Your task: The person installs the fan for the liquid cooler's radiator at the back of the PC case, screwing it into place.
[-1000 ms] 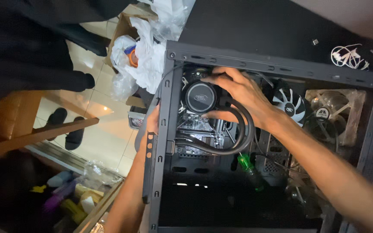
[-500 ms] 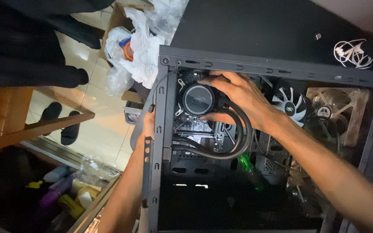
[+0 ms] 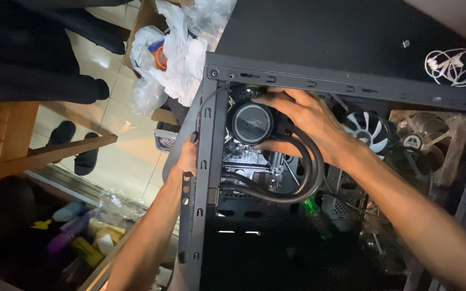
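Right hand (image 3: 303,121) grips round black cooler pump head (image 3: 252,123), unmoved since earlier frames, so still seating it. Left hand (image 3: 189,156), at its 9 o'clock, clasps PC case (image 3: 211,161) frame edge.

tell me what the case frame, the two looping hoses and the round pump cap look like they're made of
Case frame: looks like sheet metal painted matte black, with thin folded edges and punched slots. Hoses: probably black rubber, since they bend in a smooth loop with a dull sheen. Round pump cap under the right hand: likely glossy plastic with a shiny metallic-looking ring, as it reflects light.
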